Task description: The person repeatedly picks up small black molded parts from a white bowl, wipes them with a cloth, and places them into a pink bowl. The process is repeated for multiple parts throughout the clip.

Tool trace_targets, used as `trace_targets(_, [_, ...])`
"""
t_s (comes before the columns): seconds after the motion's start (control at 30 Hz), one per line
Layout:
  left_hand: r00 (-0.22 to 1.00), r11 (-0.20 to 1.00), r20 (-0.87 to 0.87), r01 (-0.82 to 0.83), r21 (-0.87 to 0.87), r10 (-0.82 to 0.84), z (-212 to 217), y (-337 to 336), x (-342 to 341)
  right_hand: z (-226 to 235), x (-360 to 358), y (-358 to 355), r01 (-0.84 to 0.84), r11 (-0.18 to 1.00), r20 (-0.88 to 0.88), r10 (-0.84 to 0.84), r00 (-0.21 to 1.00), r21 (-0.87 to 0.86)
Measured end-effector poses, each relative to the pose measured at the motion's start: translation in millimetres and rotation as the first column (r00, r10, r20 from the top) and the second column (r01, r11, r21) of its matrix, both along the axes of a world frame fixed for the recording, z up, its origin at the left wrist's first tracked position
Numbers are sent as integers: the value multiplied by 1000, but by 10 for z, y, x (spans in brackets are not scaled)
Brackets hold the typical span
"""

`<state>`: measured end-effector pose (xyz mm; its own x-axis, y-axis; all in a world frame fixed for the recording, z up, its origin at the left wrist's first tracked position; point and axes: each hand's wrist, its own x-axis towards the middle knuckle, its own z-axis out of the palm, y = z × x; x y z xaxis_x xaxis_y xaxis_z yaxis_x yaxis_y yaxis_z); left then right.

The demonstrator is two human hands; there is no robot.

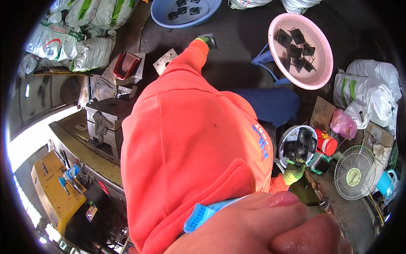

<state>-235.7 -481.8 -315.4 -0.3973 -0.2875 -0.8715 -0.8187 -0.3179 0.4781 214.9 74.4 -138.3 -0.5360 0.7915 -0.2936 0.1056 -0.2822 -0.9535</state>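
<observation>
Wearing a yellow-green glove, the right hand (294,174) is at the near edge of a round white bucket (281,146), below the round pink plastic basin (320,38) in the view. Its fingers meet glossy black moulded pieces (301,150) heaped in that bucket; whether they grip one, I cannot tell. The left hand (206,39), also gloved, is stretched out left of the pink basin over the dark floor (237,34). A dark shape shows at its fingertips, too small to tell whether it is held.

More black square pieces lie inside the pink basin, which has a blue plastic stool (266,58) just beside and partly beneath it. Farther left of the basin, beyond the left hand, sits a wide blue plastic basin (186,25) with similar pieces.

Writing shows in places: blue lettering on the chest of the orange-red hoodie (190,135), partly folded away, and print with a red curved emblem on the white woven sacks (55,42) far left of the pink basin. White sacks with a green stripe (363,91) stand to its lower right, above a white-grilled fan (354,172).
</observation>
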Motion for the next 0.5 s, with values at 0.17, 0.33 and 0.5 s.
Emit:
trace_targets(0.17, [985, 968, -145, 54, -246, -92, 178, -349, -210, 104, 29, -52, 62, 993, 9, -61, 998, -100])
trace_targets(0.33, [626, 375, 40, 515, -771, -778, 594, -156, -494, 169, 99, -121, 89, 987, 4, -89, 996, -136])
trace_targets(0.5, [-181, -463, 448, 50, -885, -876, 515, 740, -710, 251, 150, -236, 132, 973, -32, -140, 990, -190])
